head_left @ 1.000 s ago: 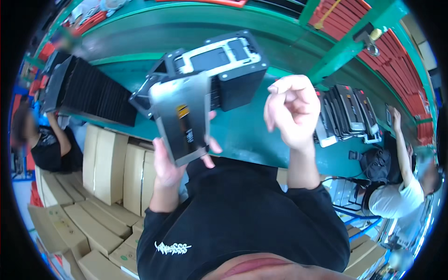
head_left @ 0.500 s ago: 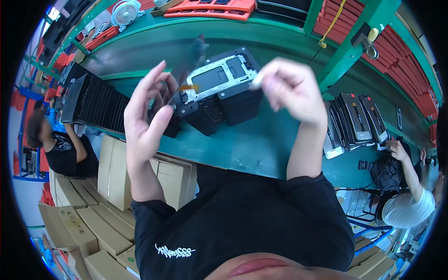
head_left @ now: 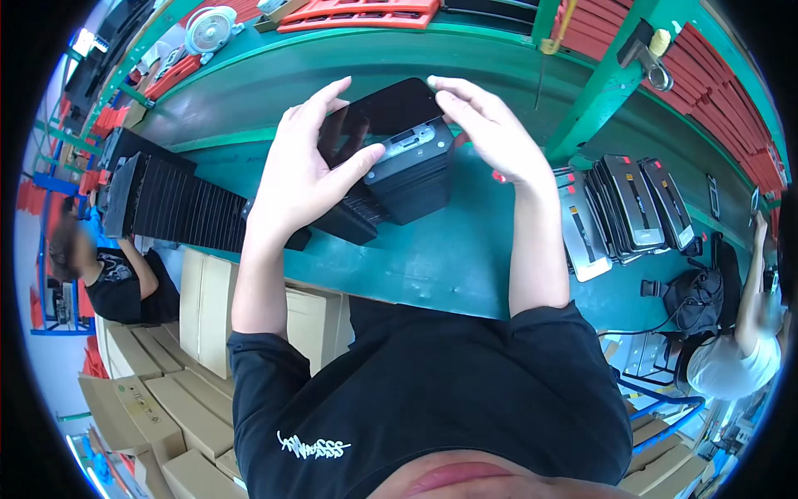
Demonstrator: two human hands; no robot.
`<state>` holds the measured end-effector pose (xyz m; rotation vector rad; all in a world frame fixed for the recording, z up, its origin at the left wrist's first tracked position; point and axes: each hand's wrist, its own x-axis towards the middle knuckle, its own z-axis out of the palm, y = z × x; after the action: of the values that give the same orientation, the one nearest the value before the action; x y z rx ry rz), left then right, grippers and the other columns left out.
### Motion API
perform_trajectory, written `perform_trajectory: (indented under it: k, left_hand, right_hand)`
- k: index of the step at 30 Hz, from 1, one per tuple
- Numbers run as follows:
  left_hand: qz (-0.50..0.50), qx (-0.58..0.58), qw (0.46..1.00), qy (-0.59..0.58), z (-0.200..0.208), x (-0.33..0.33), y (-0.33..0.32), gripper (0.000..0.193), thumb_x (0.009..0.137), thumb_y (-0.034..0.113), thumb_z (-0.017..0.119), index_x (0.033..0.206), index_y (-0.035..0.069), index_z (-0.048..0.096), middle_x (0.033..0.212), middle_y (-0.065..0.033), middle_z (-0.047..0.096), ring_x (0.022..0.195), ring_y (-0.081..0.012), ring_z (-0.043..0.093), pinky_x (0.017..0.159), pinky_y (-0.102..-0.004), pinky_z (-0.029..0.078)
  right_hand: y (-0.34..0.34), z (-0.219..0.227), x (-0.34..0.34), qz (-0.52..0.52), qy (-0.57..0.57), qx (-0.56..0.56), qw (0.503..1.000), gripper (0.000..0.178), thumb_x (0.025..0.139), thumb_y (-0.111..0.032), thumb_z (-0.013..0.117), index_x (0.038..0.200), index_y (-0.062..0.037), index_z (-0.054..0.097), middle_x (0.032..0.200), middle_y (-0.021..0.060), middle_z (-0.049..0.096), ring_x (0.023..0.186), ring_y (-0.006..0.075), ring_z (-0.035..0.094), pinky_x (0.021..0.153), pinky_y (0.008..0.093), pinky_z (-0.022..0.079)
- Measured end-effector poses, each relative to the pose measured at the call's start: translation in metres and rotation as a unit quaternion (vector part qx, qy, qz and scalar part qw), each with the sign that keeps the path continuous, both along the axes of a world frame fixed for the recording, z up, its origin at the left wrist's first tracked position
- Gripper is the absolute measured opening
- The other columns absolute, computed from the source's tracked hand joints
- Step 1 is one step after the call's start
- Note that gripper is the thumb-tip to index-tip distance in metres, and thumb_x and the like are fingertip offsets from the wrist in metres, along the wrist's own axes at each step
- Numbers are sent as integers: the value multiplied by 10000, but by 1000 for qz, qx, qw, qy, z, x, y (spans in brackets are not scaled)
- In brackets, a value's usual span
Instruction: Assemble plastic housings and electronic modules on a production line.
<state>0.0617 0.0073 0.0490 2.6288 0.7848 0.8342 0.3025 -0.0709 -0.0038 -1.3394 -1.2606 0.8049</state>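
Note:
A glossy black phone screen panel point(head_left: 391, 108) lies tilted over a silver phone frame point(head_left: 406, 144), which is mostly covered by it. Beneath is a black block-shaped fixture point(head_left: 420, 191) on the green bench. My left hand point(head_left: 303, 170) wraps the panel's left end, thumb on the near edge and fingers on the far edge. At the far right corner, my right hand point(head_left: 490, 125) grips the panel's edge with thumb and fingertips. Whether the panel is fully seated on the frame cannot be seen.
Black fixtures stand in a long row point(head_left: 179, 200) at left. Stacked phone frames point(head_left: 632, 204) lie on the right side of the green bench point(head_left: 424, 279). A green post point(head_left: 594, 108) rises behind them. Cardboard boxes point(head_left: 191, 412) sit lower left. People work at both sides.
The dark panel, blurred and raised at the left before, now lies over the silver frame. My right hand has moved from the frame's near right corner to the panel's far right corner.

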Motion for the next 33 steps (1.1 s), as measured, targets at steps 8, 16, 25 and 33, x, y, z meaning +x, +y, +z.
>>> perform_trajectory:
  k: [8, 16, 25, 33]
  left_hand:
    - [-3, -14, 1000, -1, 2, -5, 0, 814, 746, 282, 844, 1449, 76, 490, 1219, -149, 648, 1191, -335, 591, 1169, -544, 323]
    - [-2, -20, 1000, 18, -1, -16, 1, 794, 742, 174, 837, 1449, 64, 493, 1255, -151, 652, 1204, -302, 616, 1172, -404, 324]
    - [1, -49, 999, 8, -3, -58, 12, 605, 854, 189, 748, 1416, 62, 564, 1406, -201, 560, 1328, -365, 521, 1164, -441, 330]
    - [-23, -133, 990, 43, -9, -69, 15, 522, 914, 195, 676, 1417, 90, 585, 1447, -213, 498, 1340, -362, 499, 1143, -416, 354]
  right_hand:
    - [1, -13, 1, 62, -45, 0, 997, 692, 1022, -379, 539, 1535, 39, 337, 1500, 255, 481, 1355, 312, 514, 1118, 372, 401]
    - [-3, -3, -10, 75, -57, -105, 990, 793, 1020, -446, 470, 1591, 18, 176, 1588, 283, 335, 1478, 366, 348, 1201, 368, 277]
    - [-8, -18, 2, -16, -169, -6, 985, 638, 1037, -317, 506, 1577, -41, 307, 1461, 196, 522, 1202, 218, 581, 972, 328, 477]
    - [-42, 27, 40, -391, -157, 153, 894, 291, 1011, -220, 607, 1178, 18, 597, 1072, 136, 669, 711, 114, 630, 574, 269, 486]
